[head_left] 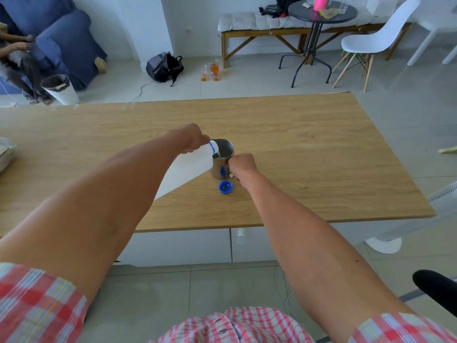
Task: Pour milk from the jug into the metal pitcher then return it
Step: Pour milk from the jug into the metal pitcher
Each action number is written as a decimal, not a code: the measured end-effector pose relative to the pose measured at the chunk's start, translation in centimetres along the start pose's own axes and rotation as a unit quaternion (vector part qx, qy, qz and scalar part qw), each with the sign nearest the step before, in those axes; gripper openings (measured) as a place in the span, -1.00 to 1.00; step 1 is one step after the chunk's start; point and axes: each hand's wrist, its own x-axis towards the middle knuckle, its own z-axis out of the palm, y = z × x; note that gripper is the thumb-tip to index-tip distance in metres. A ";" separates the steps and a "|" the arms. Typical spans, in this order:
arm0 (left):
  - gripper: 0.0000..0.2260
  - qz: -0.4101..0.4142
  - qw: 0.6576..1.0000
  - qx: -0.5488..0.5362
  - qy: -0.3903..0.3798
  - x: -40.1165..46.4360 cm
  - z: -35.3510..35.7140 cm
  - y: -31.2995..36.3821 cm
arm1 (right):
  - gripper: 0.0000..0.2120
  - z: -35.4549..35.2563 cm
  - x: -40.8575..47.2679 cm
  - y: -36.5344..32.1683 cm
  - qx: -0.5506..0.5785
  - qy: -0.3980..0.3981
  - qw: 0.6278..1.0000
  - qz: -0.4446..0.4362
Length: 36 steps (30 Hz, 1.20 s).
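**Milk running from tilted jug into steel pitcher**

Left hand (191, 138) wrapped around the upper part of the white plastic jug (184, 170), fingers curled tight on it near the neck. Jug tipped steeply toward the right, blue-ringed mouth hanging over the rim of the metal pitcher (220, 159), a thin white stream of milk (217, 154) dropping inside. Base of the jug lifted off the wood, angled back toward the near left.

Right hand (241, 167) closed on the pitcher's handle side, fingers curled in and gripping, steadying it from the right. Pitcher upright near the middle of the wooden table (309, 144), a little milk visible at the bottom.

Blue cap (225, 187) lying open side up on the table just near of the pitcher, apart from both hands.

Beyond the far edge: a black backpack (164, 66) on the floor, a white chair (378, 38) at far right beside a round dark side table (321, 13).
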 end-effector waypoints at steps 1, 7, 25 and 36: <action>-0.60 -0.002 1.000 -0.001 -0.002 0.0 0.0 0.0 | -0.78 0.0 0.0 0.0 0.000 0.000 1.000 0.000; -0.58 -0.004 1.000 0.008 0.001 0.1 -0.1 0.0 | -0.78 0.1 0.1 0.0 -0.002 0.000 1.000 -0.001; -0.58 -0.005 1.000 0.008 -0.007 0.1 -0.2 0.0 | -0.84 0.0 0.1 0.0 -0.003 -0.004 1.000 -0.004; -0.58 -0.007 1.000 0.009 -0.009 0.1 -0.2 0.1 | -0.84 0.0 0.2 0.1 -0.002 -0.006 1.000 -0.008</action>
